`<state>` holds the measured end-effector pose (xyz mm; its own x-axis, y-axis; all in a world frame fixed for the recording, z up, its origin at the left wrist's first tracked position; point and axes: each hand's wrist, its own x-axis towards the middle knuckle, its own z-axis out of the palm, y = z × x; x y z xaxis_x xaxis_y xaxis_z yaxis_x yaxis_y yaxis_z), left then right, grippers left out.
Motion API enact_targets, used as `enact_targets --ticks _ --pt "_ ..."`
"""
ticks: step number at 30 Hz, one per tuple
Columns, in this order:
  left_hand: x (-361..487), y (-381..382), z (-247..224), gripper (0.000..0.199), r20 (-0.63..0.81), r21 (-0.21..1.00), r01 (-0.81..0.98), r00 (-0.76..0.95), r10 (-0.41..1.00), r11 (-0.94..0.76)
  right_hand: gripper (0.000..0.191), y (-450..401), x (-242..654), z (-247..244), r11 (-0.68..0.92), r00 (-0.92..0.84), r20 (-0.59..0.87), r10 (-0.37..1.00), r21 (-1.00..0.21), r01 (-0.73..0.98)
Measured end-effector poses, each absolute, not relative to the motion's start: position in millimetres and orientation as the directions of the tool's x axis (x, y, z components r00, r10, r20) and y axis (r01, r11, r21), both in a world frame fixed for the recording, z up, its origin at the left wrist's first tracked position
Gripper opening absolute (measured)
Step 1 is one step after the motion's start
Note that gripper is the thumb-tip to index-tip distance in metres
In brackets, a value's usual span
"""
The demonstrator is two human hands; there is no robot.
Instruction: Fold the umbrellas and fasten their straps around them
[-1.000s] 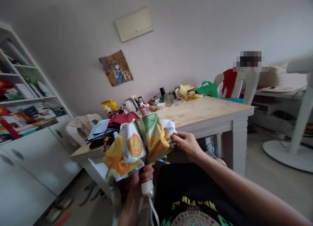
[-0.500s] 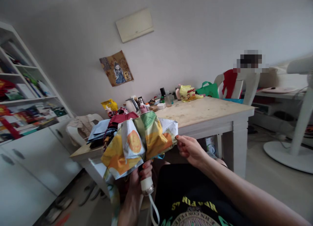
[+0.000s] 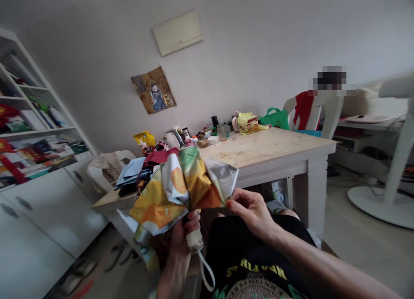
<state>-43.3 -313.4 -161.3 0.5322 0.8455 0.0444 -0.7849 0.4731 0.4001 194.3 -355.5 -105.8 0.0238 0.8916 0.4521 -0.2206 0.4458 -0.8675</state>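
A folding umbrella (image 3: 176,184) with yellow, orange, green and white fabric is held above my lap, its canopy collapsed into loose, puffed folds. My left hand (image 3: 187,228) is wrapped round it just below the canopy, over the upper part of the white handle (image 3: 194,239). From the handle's end hangs a white wrist strap (image 3: 207,271). My right hand (image 3: 250,210) pinches the lower right edge of the canopy between thumb and fingers. The fold beside it shows a silvery grey surface.
Ahead stands a wooden table (image 3: 268,146) bearing a kettle (image 3: 174,139), bottles, a yellow package (image 3: 247,123) and folded cloth at left. A green bag (image 3: 274,118) is at its far end. A white fan stand (image 3: 383,204) is at right, bookshelves at left. A person sits beyond the table.
My right hand has shifted slightly down and grips the canopy edge from a turned angle. The right fold has flipped outward, showing more silvery fabric. My left hand keeps its hold.
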Motion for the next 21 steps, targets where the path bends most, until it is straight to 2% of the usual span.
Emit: enact_targets --ticks 2,5,7,10,12,14,16,18,21 --pt "-46.5 -311.2 -158.2 0.033 0.051 0.390 -0.801 0.512 0.857 0.455 0.030 -361.0 196.3 -109.3 0.412 0.013 0.433 0.902 -0.849 -0.331" --pt "-55.9 -311.1 -156.6 0.031 0.077 0.393 -0.829 0.461 0.884 0.398 0.030 -350.5 205.8 -111.8 0.371 0.111 0.360 0.927 -0.826 -0.424" --pt "-62.2 -313.2 -157.9 0.031 0.067 0.397 -0.824 0.465 0.883 0.404 0.034 -335.1 214.5 -109.6 0.345 0.129 0.320 0.938 -0.842 -0.415" --pt "-67.2 -317.8 -160.0 0.035 0.019 0.431 -0.787 0.497 0.867 0.442 0.060 -311.4 226.4 -103.6 0.329 0.139 0.298 0.944 -0.872 -0.363" --pt "-67.6 -320.5 -159.8 0.038 -0.007 0.480 -0.758 0.499 0.867 0.441 0.068 -300.1 231.8 -100.6 0.322 0.130 0.296 0.946 -0.897 -0.304" --pt "-67.4 -322.5 -158.7 0.040 -0.031 0.523 -0.724 0.511 0.859 0.449 0.062 -293.9 235.2 -99.0 0.289 0.039 0.289 0.956 -0.920 -0.264" --pt "-67.5 -323.9 -157.7 0.041 -0.042 0.539 -0.695 0.543 0.839 0.476 0.050 -292.3 237.7 -97.5 0.243 -0.140 0.289 0.947 -0.929 -0.280" --pt "-68.7 -324.6 -158.0 0.044 -0.034 0.541 -0.663 0.598 0.801 0.518 0.042 -292.8 240.9 -95.9 0.190 -0.336 0.292 0.896 -0.933 -0.304" --pt "-72.0 -324.3 -160.5 0.048 -0.025 0.552 -0.612 0.667 0.745 0.566 0.035 -291.0 249.5 -94.8 0.177 -0.503 0.280 0.818 -0.954 -0.243"
